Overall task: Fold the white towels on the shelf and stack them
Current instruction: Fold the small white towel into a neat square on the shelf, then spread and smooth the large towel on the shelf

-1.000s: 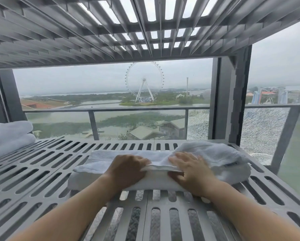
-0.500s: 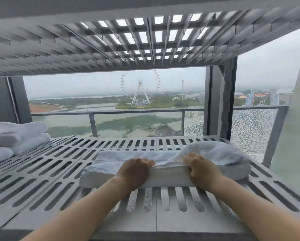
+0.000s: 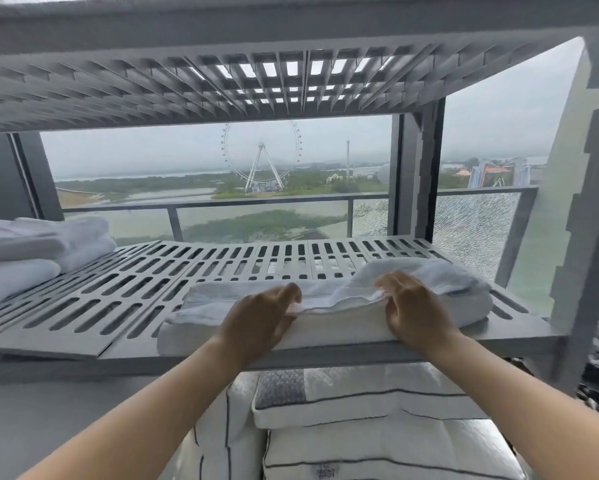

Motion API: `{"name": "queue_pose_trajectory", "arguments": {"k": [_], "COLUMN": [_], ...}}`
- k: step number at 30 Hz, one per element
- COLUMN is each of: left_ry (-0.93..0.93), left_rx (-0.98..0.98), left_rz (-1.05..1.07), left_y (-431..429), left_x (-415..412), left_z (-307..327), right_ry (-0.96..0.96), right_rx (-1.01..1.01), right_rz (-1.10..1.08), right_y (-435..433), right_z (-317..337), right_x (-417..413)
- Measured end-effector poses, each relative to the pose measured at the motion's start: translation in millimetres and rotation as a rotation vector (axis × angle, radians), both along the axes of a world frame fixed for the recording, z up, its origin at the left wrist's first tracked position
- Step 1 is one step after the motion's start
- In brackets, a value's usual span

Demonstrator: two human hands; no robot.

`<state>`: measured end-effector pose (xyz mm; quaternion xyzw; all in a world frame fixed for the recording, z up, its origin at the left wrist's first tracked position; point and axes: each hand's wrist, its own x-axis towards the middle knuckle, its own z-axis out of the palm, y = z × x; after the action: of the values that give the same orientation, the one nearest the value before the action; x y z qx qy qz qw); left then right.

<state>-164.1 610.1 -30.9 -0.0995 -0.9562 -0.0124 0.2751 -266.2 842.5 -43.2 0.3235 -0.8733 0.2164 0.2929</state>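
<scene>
A partly folded white towel [image 3: 329, 332] lies along the front edge of the slotted grey shelf [image 3: 125, 292], right of its middle, its long side just over the lip. The left hand [image 3: 260, 320] grips the towel's front near its middle, fingers curled over the top layer. The right hand [image 3: 416, 311] pinches the rumpled upper layer, which bunches towards the shelf's right edge. A stack of folded towels [image 3: 31, 251] sits at the left edge, well apart. Striped pillows [image 3: 360, 407] lie below the shelf.
</scene>
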Motion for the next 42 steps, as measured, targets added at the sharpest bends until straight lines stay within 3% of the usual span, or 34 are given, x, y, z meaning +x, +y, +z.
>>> {"name": "queue_pose_trajectory", "arguments": {"k": [8,18,28,31,35,42], "left_ry": [0.078,0.042,-0.116,-0.188,-0.185,-0.216], "left_rx": [-0.019,-0.202,-0.359,-0.375,-0.313,-0.470], "left_rz": [-0.031,0.217,0.344,0.315,0.245,0.230], "left_y": [-8.9,-56.3,-90.7,-93.1,-96.3,-89.2], "left_x": [-23.9,-143.9,-235.2,-247.8,-259.0,-288.1], "left_z": [19.8,43.5,26.3,10.0,0.5,0.9], "right_ry": [0.084,0.218,0.130,-0.001,-0.183,-0.222], "right_rx": [0.030,0.249,0.512,0.561,0.397,0.325], "right_rz": [-0.067,-0.060,0.029,0.082,0.141,0.178], "right_y": [-5.9,-50.7,-90.5,-96.5,-98.9,-114.4], "right_z": [11.7,42.0,38.7,22.9,5.8,15.3], "right_x": [-33.9,-149.0,-259.6,-276.7,-287.4,-285.7]}}
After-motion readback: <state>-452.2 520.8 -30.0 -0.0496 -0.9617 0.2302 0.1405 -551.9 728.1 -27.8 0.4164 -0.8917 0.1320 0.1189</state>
